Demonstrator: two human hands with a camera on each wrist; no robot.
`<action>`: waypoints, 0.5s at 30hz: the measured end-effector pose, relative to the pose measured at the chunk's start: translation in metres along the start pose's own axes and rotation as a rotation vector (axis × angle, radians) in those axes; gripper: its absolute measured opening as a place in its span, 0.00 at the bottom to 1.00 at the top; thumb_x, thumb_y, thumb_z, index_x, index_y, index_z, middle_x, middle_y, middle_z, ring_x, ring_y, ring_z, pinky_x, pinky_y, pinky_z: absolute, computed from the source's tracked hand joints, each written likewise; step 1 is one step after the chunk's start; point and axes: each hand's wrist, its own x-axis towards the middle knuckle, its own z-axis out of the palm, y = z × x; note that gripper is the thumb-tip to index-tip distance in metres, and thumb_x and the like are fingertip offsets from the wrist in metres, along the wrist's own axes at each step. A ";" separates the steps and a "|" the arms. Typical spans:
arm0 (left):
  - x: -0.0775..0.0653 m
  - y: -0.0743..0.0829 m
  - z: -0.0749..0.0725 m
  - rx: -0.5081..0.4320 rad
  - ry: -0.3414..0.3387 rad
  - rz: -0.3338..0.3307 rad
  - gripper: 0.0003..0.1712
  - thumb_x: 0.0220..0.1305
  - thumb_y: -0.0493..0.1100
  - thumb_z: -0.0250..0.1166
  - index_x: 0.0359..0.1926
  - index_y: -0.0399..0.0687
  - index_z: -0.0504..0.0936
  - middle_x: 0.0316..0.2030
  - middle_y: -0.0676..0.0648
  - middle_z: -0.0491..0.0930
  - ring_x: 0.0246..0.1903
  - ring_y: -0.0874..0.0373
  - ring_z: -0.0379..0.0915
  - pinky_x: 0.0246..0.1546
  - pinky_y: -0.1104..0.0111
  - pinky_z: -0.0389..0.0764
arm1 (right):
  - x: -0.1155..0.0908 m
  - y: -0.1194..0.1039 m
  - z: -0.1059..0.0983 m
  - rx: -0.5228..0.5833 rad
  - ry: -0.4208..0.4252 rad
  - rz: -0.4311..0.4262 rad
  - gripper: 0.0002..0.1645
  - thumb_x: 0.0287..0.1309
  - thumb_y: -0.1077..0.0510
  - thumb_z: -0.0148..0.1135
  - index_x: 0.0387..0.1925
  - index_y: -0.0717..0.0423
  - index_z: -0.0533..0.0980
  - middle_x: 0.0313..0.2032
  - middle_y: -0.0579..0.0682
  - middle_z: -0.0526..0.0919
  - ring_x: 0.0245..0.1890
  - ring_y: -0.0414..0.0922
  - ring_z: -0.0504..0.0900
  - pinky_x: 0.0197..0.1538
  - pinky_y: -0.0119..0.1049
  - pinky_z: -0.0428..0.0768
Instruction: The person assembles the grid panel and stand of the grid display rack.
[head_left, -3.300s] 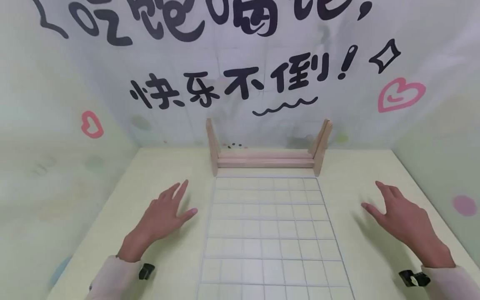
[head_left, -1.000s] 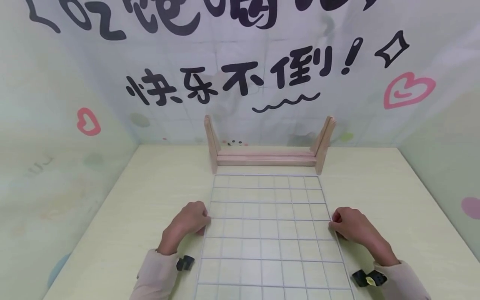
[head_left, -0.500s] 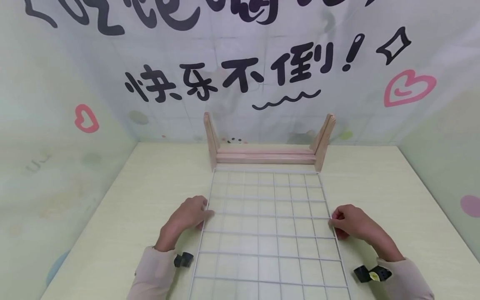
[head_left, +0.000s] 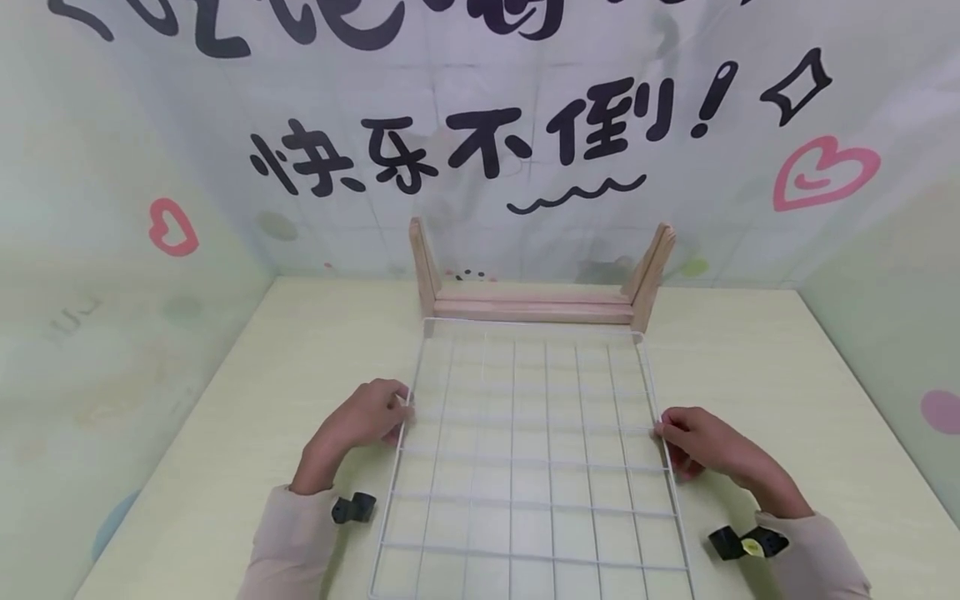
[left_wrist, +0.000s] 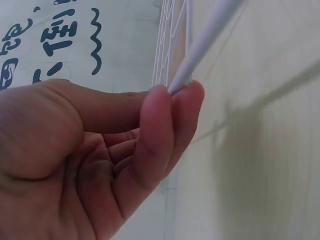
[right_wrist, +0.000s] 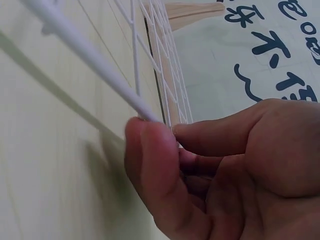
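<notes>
A white wire grid panel (head_left: 512, 457) stretches across the middle of the head view, raised over the pale table. My left hand (head_left: 372, 412) pinches its left edge wire between thumb and fingers. On the opposite side my right hand (head_left: 697, 437) pinches the right edge wire at about the same height. Both wrist views show the white edge rod (left_wrist: 207, 42) between curled fingers, with its shadow on the tabletop below. Behind the panel stands a wooden frame (head_left: 532, 310) with two slanted uprights joined by a crossbar; the panel's far edge overlaps its foot in the head view.
The pale wooden tabletop (head_left: 315, 333) runs back to a cloth backdrop (head_left: 480, 242) with black lettering and a pink heart. Similar cloth walls (head_left: 885, 333) close in the left and right sides. Small black devices (head_left: 352, 508) sit at both wrists.
Both hands came in from the sides and took hold of the grid's edges. Since then the panel has risen off the table, its far edge now overlapping the wooden frame's base.
</notes>
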 end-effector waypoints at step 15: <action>-0.007 0.012 -0.009 -0.024 0.033 0.033 0.14 0.75 0.40 0.52 0.55 0.35 0.68 0.30 0.41 0.79 0.23 0.55 0.79 0.27 0.63 0.82 | -0.007 -0.010 -0.014 0.041 0.088 -0.070 0.19 0.76 0.54 0.47 0.57 0.66 0.68 0.24 0.56 0.79 0.18 0.44 0.78 0.22 0.39 0.82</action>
